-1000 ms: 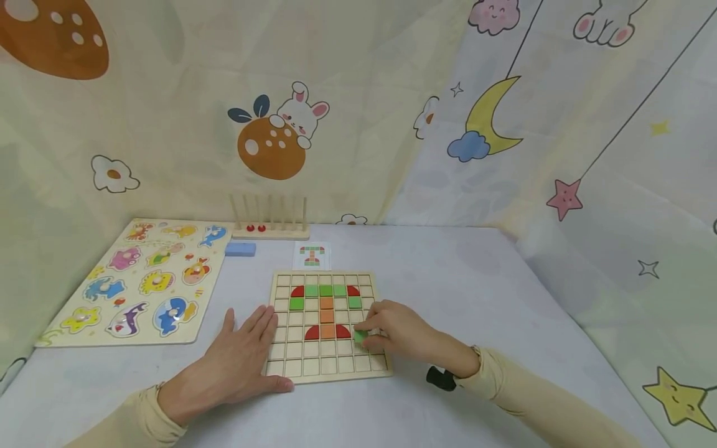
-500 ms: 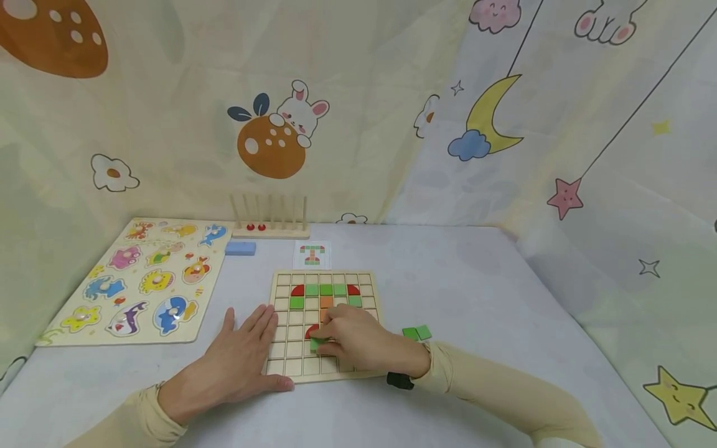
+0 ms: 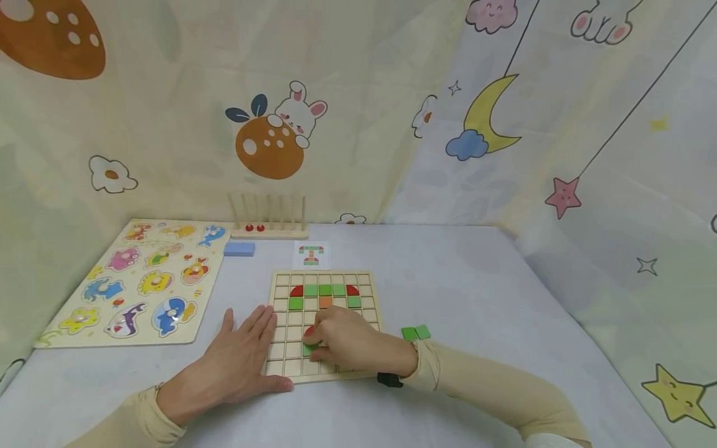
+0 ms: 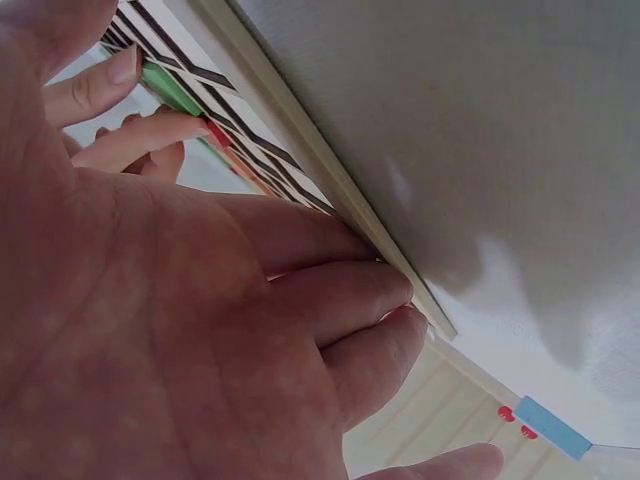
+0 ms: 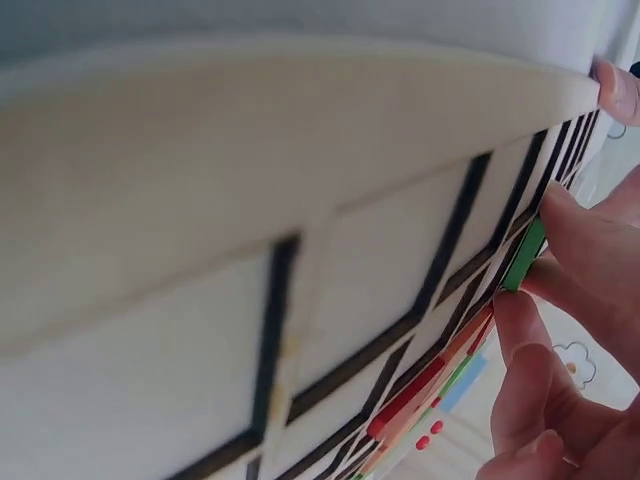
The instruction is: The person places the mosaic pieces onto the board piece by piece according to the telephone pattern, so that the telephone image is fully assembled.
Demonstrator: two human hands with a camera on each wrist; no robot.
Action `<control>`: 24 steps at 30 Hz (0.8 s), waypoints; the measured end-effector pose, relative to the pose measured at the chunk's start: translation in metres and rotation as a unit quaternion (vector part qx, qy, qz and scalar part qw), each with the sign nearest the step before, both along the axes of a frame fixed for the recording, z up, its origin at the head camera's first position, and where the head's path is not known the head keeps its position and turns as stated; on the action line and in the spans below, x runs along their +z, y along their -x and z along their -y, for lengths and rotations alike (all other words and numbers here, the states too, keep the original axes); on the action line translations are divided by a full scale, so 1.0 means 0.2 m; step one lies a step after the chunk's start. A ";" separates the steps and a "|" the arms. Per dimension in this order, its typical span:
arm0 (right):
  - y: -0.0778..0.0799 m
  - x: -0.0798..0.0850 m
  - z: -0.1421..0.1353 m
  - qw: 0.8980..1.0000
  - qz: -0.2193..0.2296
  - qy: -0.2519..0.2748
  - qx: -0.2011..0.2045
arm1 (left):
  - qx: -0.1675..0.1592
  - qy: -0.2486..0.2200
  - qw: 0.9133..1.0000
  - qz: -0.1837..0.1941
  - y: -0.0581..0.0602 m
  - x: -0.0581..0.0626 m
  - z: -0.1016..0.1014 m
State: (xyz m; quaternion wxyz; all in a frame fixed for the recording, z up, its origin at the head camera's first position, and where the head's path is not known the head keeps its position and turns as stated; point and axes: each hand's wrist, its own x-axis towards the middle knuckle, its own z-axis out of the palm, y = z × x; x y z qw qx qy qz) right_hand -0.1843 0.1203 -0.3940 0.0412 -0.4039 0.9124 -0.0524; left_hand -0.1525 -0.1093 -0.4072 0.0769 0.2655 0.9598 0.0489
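A wooden grid board (image 3: pixel 277 368) lies on the white table, with red, green and orange tiles in some of its cells. My right hand (image 3: pixel 353 339) pinches a green square tile (image 5: pixel 525 255) between thumb and fingers. The tile is at a cell just below the left red rounded tile (image 3: pixel 309 331). Part of the pattern is hidden under that hand. With fingers straight, my left hand (image 3: pixel 238 354) rests against the board's left edge, its thumb at the near left corner. Behind the board lies a small pattern card (image 3: pixel 311 256).
Two loose green tiles (image 3: pixel 416 333) lie right of the board. A sea-animal peg puzzle (image 3: pixel 151 311) fills the left side. A blue block (image 3: pixel 239 249) and a wooden peg rack (image 3: pixel 269 235) with two red beads stand at the back.
My right hand has moved left across the board with the green tile, from the right side to the cell below the left red tile. My left hand has stayed put.
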 end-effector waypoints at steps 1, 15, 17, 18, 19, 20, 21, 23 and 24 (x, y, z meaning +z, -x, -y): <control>0.00 0.00 0.00 1.000 -0.001 0.000 0.003 | 0.000 0.000 1.000 0.000 0.00 0.00 0.00; 0.00 -0.01 -0.01 1.000 -0.009 0.016 0.013 | 0.001 0.007 1.000 0.001 0.01 0.00 0.00; 0.00 -0.01 -0.01 1.000 -0.005 0.019 0.010 | 0.003 0.010 1.000 0.002 0.01 0.00 0.00; 0.00 -0.01 -0.01 1.000 -0.003 0.019 0.008 | 0.002 0.010 1.000 0.002 0.01 0.00 0.00; 0.00 -0.01 -0.01 1.000 0.000 0.018 0.004 | 0.001 0.009 1.000 0.001 0.01 0.00 0.00; 0.00 -0.01 -0.01 1.000 0.002 0.018 0.002 | 0.000 0.010 1.000 0.001 0.01 0.00 0.00; 0.00 -0.01 -0.01 1.000 0.005 0.017 -0.001 | -0.001 0.009 1.000 0.001 0.01 0.00 0.00; 0.00 -0.01 -0.01 1.000 0.009 0.018 -0.005 | -0.003 0.008 1.000 -0.001 0.01 0.00 0.00; 0.00 0.00 -0.02 1.000 0.010 0.019 -0.008 | -0.005 0.007 1.000 -0.002 0.01 0.00 0.00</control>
